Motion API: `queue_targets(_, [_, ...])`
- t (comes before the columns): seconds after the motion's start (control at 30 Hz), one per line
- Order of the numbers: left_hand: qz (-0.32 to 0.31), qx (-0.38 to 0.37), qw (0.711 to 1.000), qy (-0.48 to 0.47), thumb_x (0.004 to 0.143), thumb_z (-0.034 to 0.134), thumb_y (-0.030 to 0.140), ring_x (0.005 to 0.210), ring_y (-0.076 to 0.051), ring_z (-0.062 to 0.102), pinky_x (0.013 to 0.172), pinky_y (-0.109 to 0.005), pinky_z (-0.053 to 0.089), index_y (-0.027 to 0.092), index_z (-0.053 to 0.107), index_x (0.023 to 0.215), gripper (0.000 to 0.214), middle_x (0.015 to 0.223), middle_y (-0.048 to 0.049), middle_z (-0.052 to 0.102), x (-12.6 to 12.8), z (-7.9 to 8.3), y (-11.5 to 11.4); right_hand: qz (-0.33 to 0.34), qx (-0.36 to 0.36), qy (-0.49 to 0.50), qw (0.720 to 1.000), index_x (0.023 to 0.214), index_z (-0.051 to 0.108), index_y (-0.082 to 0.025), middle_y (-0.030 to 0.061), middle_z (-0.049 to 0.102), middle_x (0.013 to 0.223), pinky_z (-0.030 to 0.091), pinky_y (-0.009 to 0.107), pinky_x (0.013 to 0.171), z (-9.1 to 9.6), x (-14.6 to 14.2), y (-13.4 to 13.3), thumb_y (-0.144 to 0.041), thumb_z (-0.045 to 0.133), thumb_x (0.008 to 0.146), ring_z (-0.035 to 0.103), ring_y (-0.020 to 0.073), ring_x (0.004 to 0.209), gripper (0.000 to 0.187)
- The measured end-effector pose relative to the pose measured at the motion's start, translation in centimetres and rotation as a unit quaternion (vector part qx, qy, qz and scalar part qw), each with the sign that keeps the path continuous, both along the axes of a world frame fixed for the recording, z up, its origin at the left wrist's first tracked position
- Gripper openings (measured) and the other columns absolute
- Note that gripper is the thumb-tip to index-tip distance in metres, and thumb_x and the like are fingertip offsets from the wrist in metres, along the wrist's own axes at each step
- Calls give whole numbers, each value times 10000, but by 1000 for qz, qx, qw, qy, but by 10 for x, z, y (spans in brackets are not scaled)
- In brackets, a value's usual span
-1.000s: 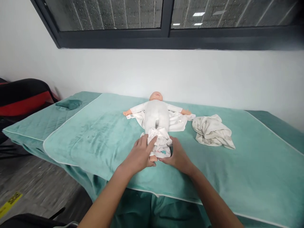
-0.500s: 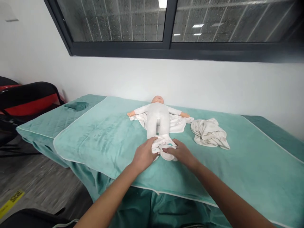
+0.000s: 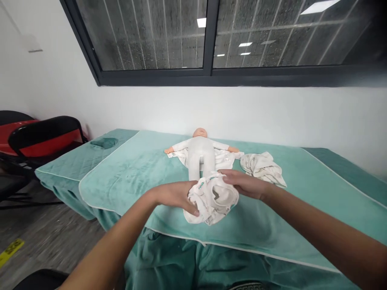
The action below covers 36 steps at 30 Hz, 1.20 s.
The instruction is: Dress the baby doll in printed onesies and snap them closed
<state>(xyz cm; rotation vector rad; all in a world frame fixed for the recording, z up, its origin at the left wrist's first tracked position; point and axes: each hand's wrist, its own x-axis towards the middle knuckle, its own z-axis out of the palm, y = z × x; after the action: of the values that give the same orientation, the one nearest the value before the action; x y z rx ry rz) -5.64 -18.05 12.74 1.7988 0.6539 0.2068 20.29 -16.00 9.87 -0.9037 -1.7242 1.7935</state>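
Note:
A baby doll (image 3: 200, 149) with a white cloth body lies on the green cover, arms spread and legs towards me. Under its arms and torso is a spread white printed garment (image 3: 224, 160). My left hand (image 3: 178, 196) grips the left side of a bunched white baby garment (image 3: 211, 199) with small prints. On the other side, my right hand (image 3: 242, 183) holds its upper right edge, thumb and fingers closed on the cloth. The garment is gathered into a ring with an opening facing me. It hides the doll's lower legs.
A crumpled white printed cloth (image 3: 263, 167) lies right of the doll. The green-covered bed (image 3: 121, 173) stands against a white wall under a dark-framed window (image 3: 208, 76). Black and red chairs (image 3: 48, 137) are at the left.
The garment has come nearer to me and looks larger, with its gathered opening wider. Both hands moved with it and turned, now farther apart. The view has tilted up slightly.

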Motion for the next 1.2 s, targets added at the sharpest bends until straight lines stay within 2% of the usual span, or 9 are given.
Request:
queue_targets(0.1, [-74,27,992,96,647,798,316,1039,-262,644,847,-348,531,254,651,1165,542,1135,-28,703,-7,31,-1,44,135,-117,983,832,659,-196,20,642,803,429,287,641,28,1,8,-614,621,794,570,179,732,421])
queue_targets(0.23, [-58,79,976,195,640,798,397,927,-242,672,748,-294,509,294,719,1031,412,1050,4,734,-9,61,-3,116,260,-294,913,549,572,-226,-12,552,560,314,289,516,58,-11,6,-659,605,783,446,139,505,493])
queue_targets(0.37, [-13,119,974,191,726,705,494,826,-211,654,725,-271,477,283,740,849,246,901,7,737,-3,69,-5,148,362,-390,834,438,483,-234,-17,435,420,237,309,496,75,-29,-2,-643,638,754,309,113,402,540])
queue_targets(0.5, [52,239,948,204,849,528,498,647,-172,561,619,-266,424,217,655,687,349,699,-19,650,-5,65,-1,133,463,-432,763,478,475,-237,-29,438,432,218,308,526,83,-34,2,-562,728,686,267,102,405,462])
queue_targets(0.77, [137,363,901,192,872,494,385,775,-188,605,720,-272,438,238,705,895,257,841,-10,689,-20,86,-1,30,503,-453,735,685,573,-226,-20,468,510,222,295,557,109,-39,18,-521,659,779,362,120,465,321])
queue_targets(0.83, [162,404,882,179,877,501,353,787,-185,601,733,-277,441,221,698,856,238,856,-10,682,-22,93,-1,41,508,-419,752,694,565,-221,-30,476,544,232,283,560,121,-44,15,-400,684,763,380,114,501,226])
queue_targets(0.93, [268,468,836,100,891,508,323,815,-173,587,786,-293,458,193,670,873,209,876,-13,651,-26,100,2,29,484,-311,817,705,536,-204,-43,491,638,266,247,576,140,-53,12,-324,672,757,417,98,578,189])
queue_targets(1.1, [483,552,678,-51,917,518,326,908,-159,553,899,-314,465,204,629,978,176,959,-21,586,-26,103,17,-16,399,-51,915,704,465,-166,-45,415,702,321,224,650,158,-82,25,-420,624,856,465,78,681,336])
queue_targets(1.2, [529,523,659,-106,953,459,380,1008,-164,556,944,-326,466,224,546,1191,297,1105,-50,566,-23,89,30,-65,327,106,937,744,426,-178,-47,394,729,370,228,679,149,-109,51,-461,578,901,487,77,708,357])
